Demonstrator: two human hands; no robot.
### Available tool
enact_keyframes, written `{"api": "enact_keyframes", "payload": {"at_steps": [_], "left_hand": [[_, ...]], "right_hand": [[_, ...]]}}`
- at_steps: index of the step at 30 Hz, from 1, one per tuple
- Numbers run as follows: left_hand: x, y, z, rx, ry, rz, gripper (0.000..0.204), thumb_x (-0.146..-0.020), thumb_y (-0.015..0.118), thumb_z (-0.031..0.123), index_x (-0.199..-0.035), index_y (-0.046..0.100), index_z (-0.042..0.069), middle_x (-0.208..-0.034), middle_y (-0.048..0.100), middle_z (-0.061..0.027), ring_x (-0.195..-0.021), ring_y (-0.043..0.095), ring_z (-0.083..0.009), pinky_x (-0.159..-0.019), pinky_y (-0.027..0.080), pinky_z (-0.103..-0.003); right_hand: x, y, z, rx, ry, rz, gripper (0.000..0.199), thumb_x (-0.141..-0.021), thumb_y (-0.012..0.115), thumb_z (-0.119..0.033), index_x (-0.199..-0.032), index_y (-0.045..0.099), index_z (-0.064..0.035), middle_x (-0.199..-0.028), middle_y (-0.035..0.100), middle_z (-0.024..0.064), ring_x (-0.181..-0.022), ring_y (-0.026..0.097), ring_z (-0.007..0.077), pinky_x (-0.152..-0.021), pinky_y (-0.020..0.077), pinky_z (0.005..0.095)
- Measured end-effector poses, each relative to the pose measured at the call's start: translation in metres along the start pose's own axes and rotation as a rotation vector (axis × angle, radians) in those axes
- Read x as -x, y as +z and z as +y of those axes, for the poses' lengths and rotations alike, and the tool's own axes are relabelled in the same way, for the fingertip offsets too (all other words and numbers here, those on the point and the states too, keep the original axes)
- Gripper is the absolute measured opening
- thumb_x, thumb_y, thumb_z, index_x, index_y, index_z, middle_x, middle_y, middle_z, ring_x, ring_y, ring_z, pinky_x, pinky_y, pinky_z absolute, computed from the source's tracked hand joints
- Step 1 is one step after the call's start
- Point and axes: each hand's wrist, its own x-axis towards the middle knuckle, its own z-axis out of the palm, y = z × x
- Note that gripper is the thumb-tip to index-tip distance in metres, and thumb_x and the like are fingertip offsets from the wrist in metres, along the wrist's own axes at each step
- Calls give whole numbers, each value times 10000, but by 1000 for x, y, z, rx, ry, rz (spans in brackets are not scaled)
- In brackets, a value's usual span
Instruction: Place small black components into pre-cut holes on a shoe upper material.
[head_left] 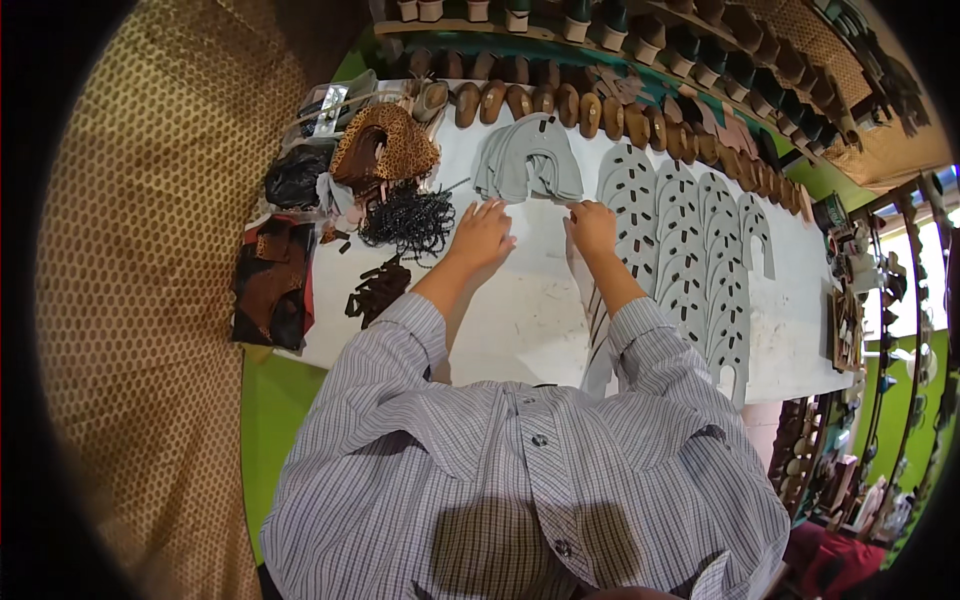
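Head view: my left hand (484,235) and right hand (592,228) are apart, with a bare strip of the surface (515,320) between them. The left hand is palm down, fingers extended and slightly spread, and grips nothing visible. The right hand has its fingers curled downward; I cannot tell whether they pinch anything.

The grey pile (502,160) lies straight ahead on the far side of both hands, roughly centred between them. Its arched pieces are fanned out from left to right. On the top piece (562,155), the long axis runs near to far: the curved end, bearing a dark tab (546,124), is far, and the two legs point near, toward me. My left fingertips are just beside the pile's near left edge; my right fingertips are just beside its near right corner. Contact cannot be confirmed, and neither hand is clearly nearer.

Right of my right hand, overlapping grey rows (634,222) run near to far. Left of my left hand are black cords (410,222), with dark strips (376,292) nearer me. Brown shoe forms (567,105) line the far side.
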Motion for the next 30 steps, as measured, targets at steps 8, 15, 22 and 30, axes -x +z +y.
{"api": "enact_keyframes", "payload": {"at_steps": [8, 15, 22, 30], "left_hand": [[-66, -10, -33, -160, -2, 97, 249, -738, 657, 241, -947, 632, 108, -1253, 487, -87, -1254, 359, -256, -1051, 213, -513], [-87, -16, -42, -174, 164, -17, 143, -699, 682, 236, -778, 677, 116, -1246, 500, -42, -1263, 348, -229, -1057, 140, -568], [-83, -1, -61, -62, 160, 162, 85, -739, 643, 188, -737, 657, 103, -1201, 530, -7, -1231, 386, -211, -1037, 122, -611], [-90, -29, -46, -10, -25, 286, 70, -730, 621, 168, -741, 653, 107, -1165, 557, -24, -1194, 423, -225, -1020, 124, -636]], "right_hand": [[-33, 12, 5, 95, 52, 185, 277, -742, 583, -137, -1012, 633, -178, -1001, 611, 36, -955, 556, 246, -800, 437, 408], [-39, 20, 21, 94, 21, 151, 248, -747, 581, -145, -979, 651, -201, -940, 640, -5, -928, 574, 198, -793, 439, 386], [-54, 2, 17, -64, 120, 29, 161, -718, 634, -243, -854, 700, -187, -835, 657, 22, -830, 608, 221, -717, 459, 373], [-69, -13, 32, -310, 274, 92, 171, -724, 625, -198, -863, 694, -128, -889, 652, 86, -828, 608, 278, -726, 477, 362]]}}
